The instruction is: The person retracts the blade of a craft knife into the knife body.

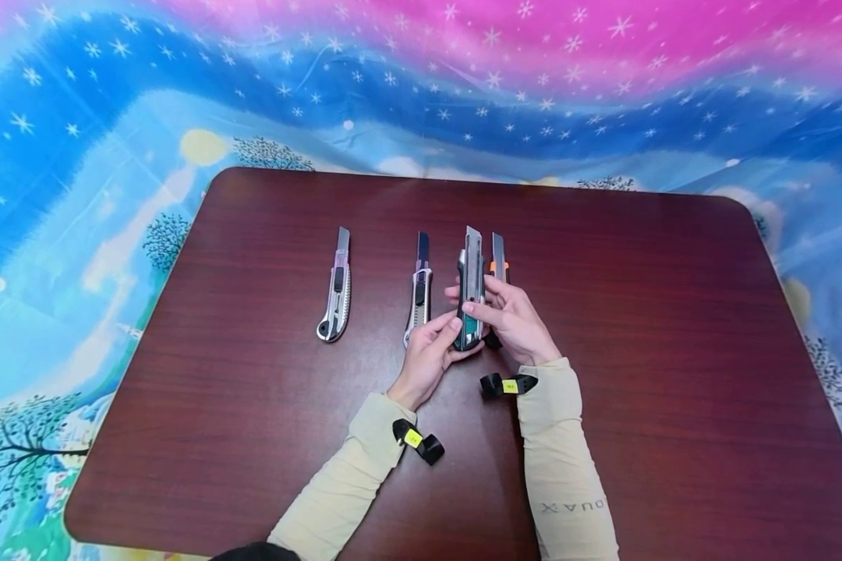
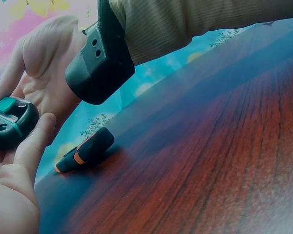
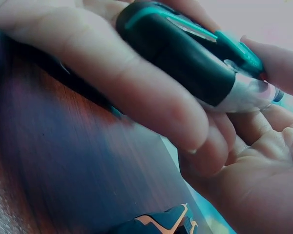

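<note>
Both hands hold a black-and-green utility knife [image 1: 472, 273] above the table, its silver blade end pointing away from the person. My left hand [image 1: 428, 357] grips the lower end, thumb along the side of the handle. From the right, my right hand [image 1: 522, 321] pinches the handle with its thumb on the front face and fingers behind. The rounded green-and-black butt [image 2: 14, 124] shows between the hands in the left wrist view, and the dark handle [image 3: 180, 58] fills the top of the right wrist view. Partly behind the right hand lies an orange-and-black utility knife [image 1: 499, 253].
A silver utility knife with a dark blade [image 1: 421, 288] lies just left of the hands, its lower end partly covered. Farther left is another silver utility knife [image 1: 337, 288]. All rest on a dark red-brown table [image 1: 217, 389] with rounded corners, before a patterned cloth [image 1: 393, 93].
</note>
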{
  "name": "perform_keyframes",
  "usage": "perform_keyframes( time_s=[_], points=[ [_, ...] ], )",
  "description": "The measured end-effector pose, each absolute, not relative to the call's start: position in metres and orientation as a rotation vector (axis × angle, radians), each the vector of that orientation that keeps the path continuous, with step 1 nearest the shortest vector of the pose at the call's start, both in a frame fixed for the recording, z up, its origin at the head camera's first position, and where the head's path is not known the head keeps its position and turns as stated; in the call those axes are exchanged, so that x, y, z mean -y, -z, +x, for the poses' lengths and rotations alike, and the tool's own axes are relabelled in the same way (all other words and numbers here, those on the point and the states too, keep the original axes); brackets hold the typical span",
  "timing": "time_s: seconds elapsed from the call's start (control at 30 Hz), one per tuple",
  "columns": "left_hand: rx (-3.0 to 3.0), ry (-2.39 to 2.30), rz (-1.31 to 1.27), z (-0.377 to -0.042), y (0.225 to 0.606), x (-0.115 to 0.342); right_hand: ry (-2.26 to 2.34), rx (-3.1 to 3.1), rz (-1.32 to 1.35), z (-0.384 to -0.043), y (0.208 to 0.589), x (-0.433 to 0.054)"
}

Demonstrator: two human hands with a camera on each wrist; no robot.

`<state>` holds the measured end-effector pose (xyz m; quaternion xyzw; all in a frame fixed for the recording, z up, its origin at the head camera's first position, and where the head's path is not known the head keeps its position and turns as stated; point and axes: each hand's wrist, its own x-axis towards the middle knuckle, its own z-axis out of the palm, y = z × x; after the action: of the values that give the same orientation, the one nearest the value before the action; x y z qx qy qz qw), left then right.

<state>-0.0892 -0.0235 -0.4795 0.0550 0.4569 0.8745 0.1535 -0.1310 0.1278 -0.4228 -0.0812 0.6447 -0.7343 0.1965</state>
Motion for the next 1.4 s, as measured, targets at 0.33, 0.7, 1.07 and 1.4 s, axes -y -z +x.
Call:
perform_keyframes(
  time_s=[0.33, 0.7, 1.07, 1.4],
  points=[
    [-1.313, -2.519, 0.15, -0.0892, 0.4809, 0.023, 2.039, -1.8, -0.23, -0.1317, 0.424, -0.1275],
    [-1.319, -2.545, 0.141, -0.0898, 0.4801, 0.023, 1.982, -1.855, -0.229, -0.1308, 0.423, -0.1277],
    [-1.336, -2.547, 0.16, -0.0898, 0.48, 0.0237, 1.967, -1.85, -0.231, -0.1301, 0.4221, -0.1288],
    [-1.339, -2.547, 0.145, -0.0903, 0.4797, 0.0242, 1.979, -1.833, -0.275, -0.1311, 0.4255, -0.1282]
  ],
)
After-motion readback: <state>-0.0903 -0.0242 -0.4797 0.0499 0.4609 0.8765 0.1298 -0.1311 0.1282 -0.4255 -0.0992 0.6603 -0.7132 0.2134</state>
